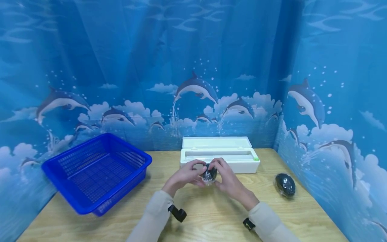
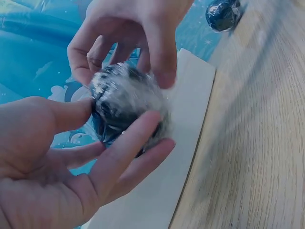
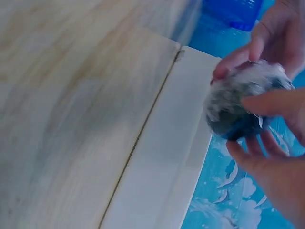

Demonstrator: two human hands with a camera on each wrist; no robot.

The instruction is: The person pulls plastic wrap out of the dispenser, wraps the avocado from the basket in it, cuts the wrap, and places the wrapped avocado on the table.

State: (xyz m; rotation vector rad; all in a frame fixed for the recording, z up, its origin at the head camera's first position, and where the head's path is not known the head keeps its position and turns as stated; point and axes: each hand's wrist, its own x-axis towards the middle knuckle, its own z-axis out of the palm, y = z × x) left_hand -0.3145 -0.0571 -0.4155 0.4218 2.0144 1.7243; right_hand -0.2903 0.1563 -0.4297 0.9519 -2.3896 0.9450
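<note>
Both hands hold a dark rounded object in clear plastic film (image 1: 209,174), in front of a white box. My left hand (image 1: 188,173) grips it from the left; in the left wrist view, the left hand's fingers (image 2: 125,152) curl around its near side. From the other side, my right hand (image 1: 227,179) pinches it between thumb and fingers. The film looks crinkled and bunched over the wrapped object (image 3: 243,105) in the right wrist view. Behind the hands, the long white box (image 1: 242,167) stands with its lid (image 1: 216,142) raised.
A blue perforated plastic basket (image 1: 121,192) stands at the left of the wooden table (image 1: 208,218). Another dark oval object in clear film (image 1: 285,185) lies on the right. A blue dolphin-print curtain (image 1: 145,67) encloses the back and sides.
</note>
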